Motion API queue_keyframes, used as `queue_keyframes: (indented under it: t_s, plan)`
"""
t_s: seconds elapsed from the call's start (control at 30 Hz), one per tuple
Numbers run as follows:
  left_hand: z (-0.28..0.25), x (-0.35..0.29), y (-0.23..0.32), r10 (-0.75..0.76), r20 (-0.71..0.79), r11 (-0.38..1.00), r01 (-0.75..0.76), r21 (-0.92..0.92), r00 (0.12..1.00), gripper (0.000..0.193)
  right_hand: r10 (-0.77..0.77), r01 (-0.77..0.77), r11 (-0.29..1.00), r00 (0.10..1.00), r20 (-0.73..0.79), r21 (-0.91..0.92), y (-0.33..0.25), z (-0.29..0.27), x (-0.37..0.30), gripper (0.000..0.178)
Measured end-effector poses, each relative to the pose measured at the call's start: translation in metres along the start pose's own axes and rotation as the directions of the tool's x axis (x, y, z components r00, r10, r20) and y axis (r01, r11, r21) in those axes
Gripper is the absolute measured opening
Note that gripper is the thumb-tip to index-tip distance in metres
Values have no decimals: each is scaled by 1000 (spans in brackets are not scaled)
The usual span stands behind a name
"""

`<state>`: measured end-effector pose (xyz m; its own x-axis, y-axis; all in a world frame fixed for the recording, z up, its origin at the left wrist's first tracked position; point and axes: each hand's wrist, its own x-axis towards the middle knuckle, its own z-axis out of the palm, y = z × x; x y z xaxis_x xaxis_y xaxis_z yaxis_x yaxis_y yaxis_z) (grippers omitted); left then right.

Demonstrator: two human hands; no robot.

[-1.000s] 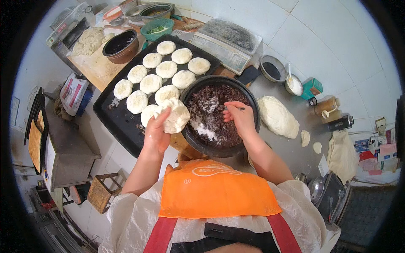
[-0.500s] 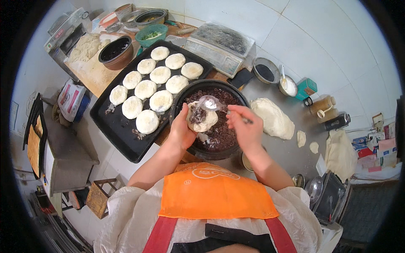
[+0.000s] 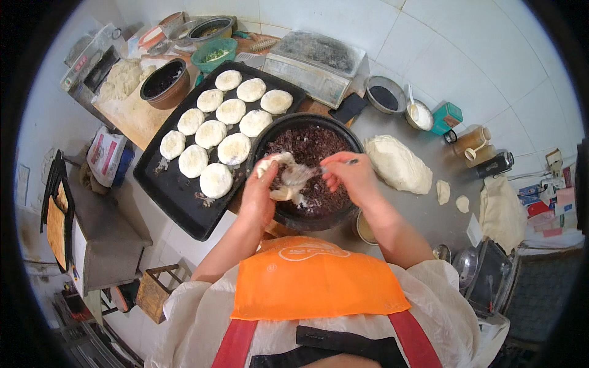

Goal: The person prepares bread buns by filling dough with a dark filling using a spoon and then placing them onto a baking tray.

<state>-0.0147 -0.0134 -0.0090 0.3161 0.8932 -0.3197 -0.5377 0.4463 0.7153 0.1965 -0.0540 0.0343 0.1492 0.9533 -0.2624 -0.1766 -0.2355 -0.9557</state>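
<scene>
My left hand [image 3: 262, 195] cups a flat piece of white dough [image 3: 287, 178] over the black bowl [image 3: 343, 136] of dark crumbly filling [image 3: 310, 147]. My right hand [image 3: 348, 176] grips a spoon [image 3: 336, 164] whose tip rests on that dough. Left of the bowl lies a black baking tray [image 3: 178, 195] carrying several round white dough cakes [image 3: 216, 180] in rows.
A big lump of dough [image 3: 397, 164] and two small bits [image 3: 443, 191] lie right of the bowl. Behind stand a scale [image 3: 316, 61], small bowls [image 3: 385, 95], a teal tin [image 3: 446, 116], jars [image 3: 472, 140], a brown bowl [image 3: 162, 83] and a green bowl [image 3: 213, 54].
My left hand came off the tray with a dough piece and moved over the bowl. My right hand lifted the spoon from the filling onto the dough.
</scene>
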Motion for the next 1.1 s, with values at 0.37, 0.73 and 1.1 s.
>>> queue_keyframes:
  t_s: [0.37,0.73,1.1]
  plan:
    - [-32,4,43,167,-214,973,-196,-120,962,35,-431,348,787,901,-52,-510,74,26,87,17]
    - [-40,4,47,123,-206,980,-151,-128,971,37,44,-31,983,997,-70,180,62,33,87,20]
    - [-3,24,31,35,-272,999,-37,-4,962,28,-177,196,969,976,-129,152,29,20,40,20]
